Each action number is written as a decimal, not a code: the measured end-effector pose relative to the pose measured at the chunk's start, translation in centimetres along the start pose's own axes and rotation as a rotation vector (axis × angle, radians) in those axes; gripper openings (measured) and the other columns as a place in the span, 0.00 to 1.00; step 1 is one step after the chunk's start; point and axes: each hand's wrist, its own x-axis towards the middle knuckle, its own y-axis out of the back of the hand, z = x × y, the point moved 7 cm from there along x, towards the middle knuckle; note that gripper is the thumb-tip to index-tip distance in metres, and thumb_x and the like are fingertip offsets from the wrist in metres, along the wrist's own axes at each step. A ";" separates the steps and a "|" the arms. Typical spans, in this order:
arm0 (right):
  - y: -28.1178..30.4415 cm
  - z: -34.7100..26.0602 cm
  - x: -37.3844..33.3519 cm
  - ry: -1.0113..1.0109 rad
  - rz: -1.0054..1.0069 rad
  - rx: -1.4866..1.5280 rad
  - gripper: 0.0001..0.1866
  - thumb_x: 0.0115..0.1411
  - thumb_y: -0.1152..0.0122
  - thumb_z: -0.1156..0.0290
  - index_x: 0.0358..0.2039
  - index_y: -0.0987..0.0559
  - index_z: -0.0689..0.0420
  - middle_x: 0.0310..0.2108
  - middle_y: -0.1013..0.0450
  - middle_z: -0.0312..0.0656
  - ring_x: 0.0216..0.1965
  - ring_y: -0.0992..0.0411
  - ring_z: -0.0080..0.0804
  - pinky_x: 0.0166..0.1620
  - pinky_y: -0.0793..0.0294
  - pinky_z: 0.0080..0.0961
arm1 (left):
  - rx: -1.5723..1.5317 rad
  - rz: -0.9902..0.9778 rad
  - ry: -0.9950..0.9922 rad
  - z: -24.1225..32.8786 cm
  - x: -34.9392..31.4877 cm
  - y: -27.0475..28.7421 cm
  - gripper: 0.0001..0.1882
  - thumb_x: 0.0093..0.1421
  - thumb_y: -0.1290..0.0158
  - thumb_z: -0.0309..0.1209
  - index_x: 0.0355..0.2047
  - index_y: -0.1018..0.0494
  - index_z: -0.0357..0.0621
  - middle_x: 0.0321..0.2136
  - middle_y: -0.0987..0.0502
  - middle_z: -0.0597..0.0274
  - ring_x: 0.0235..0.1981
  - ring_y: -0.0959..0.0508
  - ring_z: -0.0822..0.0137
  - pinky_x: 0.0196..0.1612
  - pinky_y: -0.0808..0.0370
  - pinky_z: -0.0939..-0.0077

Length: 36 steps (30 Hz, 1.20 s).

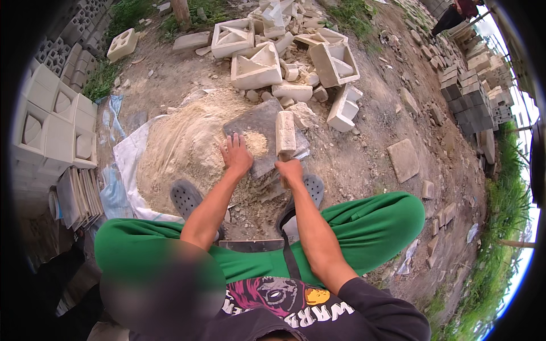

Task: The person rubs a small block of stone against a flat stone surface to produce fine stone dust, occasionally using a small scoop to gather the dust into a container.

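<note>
My left hand (236, 154) lies with fingers spread at the left edge of a dark flat slab (263, 118). Its fingertips touch a small heap of pale crushed grit (256, 144) on the slab. A mallet (285, 132) with a long, dusty, block-shaped head is in my right hand (290, 172), which is wrapped round its short handle. The mallet's head rests on or just over the slab's right side; I cannot tell which. A large mound of pale crushed powder (182, 139) spreads left of the slab over a white sheet (131, 165).
Broken pale blocks (256, 67) and rubble pile up beyond the slab. Stacked decorative blocks (48, 116) stand at left, grey blocks (469, 102) at far right. A flat stone (403, 161) lies right. My feet in grey clogs (186, 196) flank the work spot. Another person (455, 16) stands far off.
</note>
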 end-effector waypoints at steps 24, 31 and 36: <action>1.0 -6.1 -4.3 0.211 0.019 -0.045 0.27 0.43 0.32 0.55 0.35 0.18 0.67 0.35 0.21 0.61 0.41 0.21 0.56 0.47 0.22 0.43 | -0.132 0.382 0.086 -3.4 -1.4 2.2 0.31 0.59 0.49 0.33 0.63 0.36 0.39 0.62 0.33 0.44 0.64 0.35 0.45 0.65 0.39 0.52; -1.5 -6.9 -5.6 0.420 0.083 -0.074 0.22 0.45 0.33 0.59 0.37 0.17 0.62 0.31 0.19 0.54 0.38 0.19 0.48 0.43 0.22 0.38 | -0.454 0.177 0.135 -5.1 -1.0 0.9 0.23 0.59 0.45 0.31 0.56 0.29 0.42 0.52 0.27 0.51 0.55 0.29 0.50 0.56 0.29 0.56; -2.3 -5.3 -5.3 0.244 0.006 -0.300 0.25 0.44 0.36 0.60 0.40 0.18 0.63 0.34 0.20 0.59 0.41 0.21 0.56 0.46 0.23 0.43 | -0.504 0.191 0.146 -6.4 -1.2 0.6 0.17 0.59 0.45 0.29 0.50 0.24 0.42 0.49 0.25 0.50 0.53 0.27 0.49 0.55 0.28 0.57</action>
